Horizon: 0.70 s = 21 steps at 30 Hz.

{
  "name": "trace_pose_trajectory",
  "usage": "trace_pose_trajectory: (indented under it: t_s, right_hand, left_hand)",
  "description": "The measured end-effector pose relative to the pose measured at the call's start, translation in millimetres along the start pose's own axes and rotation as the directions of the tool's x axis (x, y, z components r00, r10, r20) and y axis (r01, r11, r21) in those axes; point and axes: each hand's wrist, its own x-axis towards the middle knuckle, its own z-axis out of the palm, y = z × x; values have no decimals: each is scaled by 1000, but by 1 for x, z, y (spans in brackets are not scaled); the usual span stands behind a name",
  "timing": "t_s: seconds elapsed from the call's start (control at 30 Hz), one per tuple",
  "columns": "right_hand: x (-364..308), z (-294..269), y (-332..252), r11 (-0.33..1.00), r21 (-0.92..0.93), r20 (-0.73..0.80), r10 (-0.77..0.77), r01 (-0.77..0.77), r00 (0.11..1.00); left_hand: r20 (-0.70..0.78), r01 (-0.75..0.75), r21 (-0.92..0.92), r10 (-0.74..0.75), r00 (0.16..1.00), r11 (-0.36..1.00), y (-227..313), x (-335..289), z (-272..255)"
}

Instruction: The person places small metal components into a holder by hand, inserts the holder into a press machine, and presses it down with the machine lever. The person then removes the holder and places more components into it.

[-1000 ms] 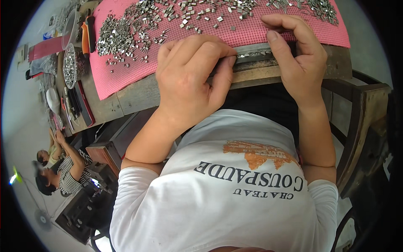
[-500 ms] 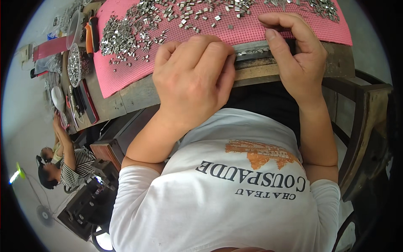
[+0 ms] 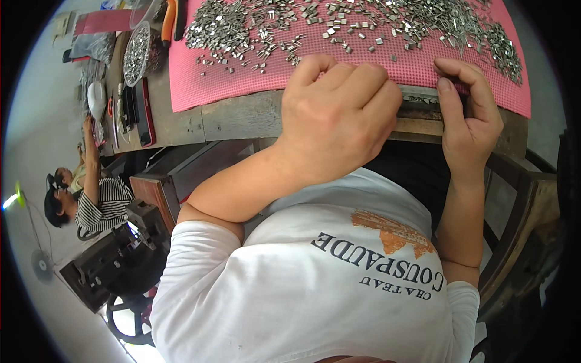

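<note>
My left hand (image 3: 339, 118) is closed over the table's near edge, knuckles up. Its fingertips are hidden underneath, so I cannot make out what they hold. To its right, my right hand (image 3: 474, 124) is curled around the right part of a dark metal rail (image 3: 417, 104), thumb on the near side and forefinger arched over with a gap between their tips. A short stretch of the rail shows between the hands, with small silver parts in a row along it. Beyond, many loose silver metal-can components (image 3: 378, 41) with thin wire leads lie on a pink textured mat (image 3: 254, 78).
Left of the mat are a clear tub (image 3: 137, 54) of small parts, orange-handled pliers (image 3: 169, 23) and a dark red-edged phone-like slab (image 3: 144, 112). A person in a striped top (image 3: 109, 196) sits farther left. A wooden chair (image 3: 520, 199) stands at right.
The whole view has shifted, so the table sits farther right and lower. My left hand has come slightly closer to my right hand, and less of the rail shows between them.
</note>
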Motion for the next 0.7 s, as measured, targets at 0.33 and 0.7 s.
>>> trace_pose_trajectory:
  t_s: [0.33, 0.7]
  right_hand:
    - [-1, -1, 2, 999, -37, -1, 17, -17, 1000]
    - [-1, 3, -1, 998, -67, -22, -9, 7, 1000]
  left_hand:
    - [12, 82, -266, -82, 997, 960, -9, -4, -2]
    - [92, 180, -389, -156, 983, 903, -13, -2, -3]
